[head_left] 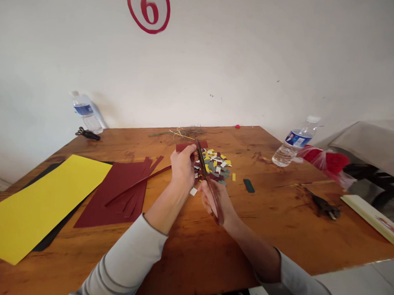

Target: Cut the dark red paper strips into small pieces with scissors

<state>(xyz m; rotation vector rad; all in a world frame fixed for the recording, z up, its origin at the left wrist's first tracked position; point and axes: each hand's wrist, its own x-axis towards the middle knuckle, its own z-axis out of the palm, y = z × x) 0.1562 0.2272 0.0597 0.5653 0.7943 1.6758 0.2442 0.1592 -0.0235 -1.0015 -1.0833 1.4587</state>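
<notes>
Near the middle of the table, my left hand [183,166] pinches a dark red paper strip [160,170], whose long tail trails left over dark red sheets [115,194]. My right hand [215,201] is closed around the brown handles of scissors [206,172], their blades pointing away from me, next to my left fingertips. Below and to the right of the blades lies a pile of small paper pieces [217,162] in yellow, white, green and dark red. Another dark red piece [186,146] shows just beyond my left fingers.
A yellow sheet [45,205] lies over black paper at the left. Water bottles stand at the back left [86,113] and right [292,143]. A black plug [324,207] and a white box [371,218] are at the right. Thin stems [193,132] lie near the wall.
</notes>
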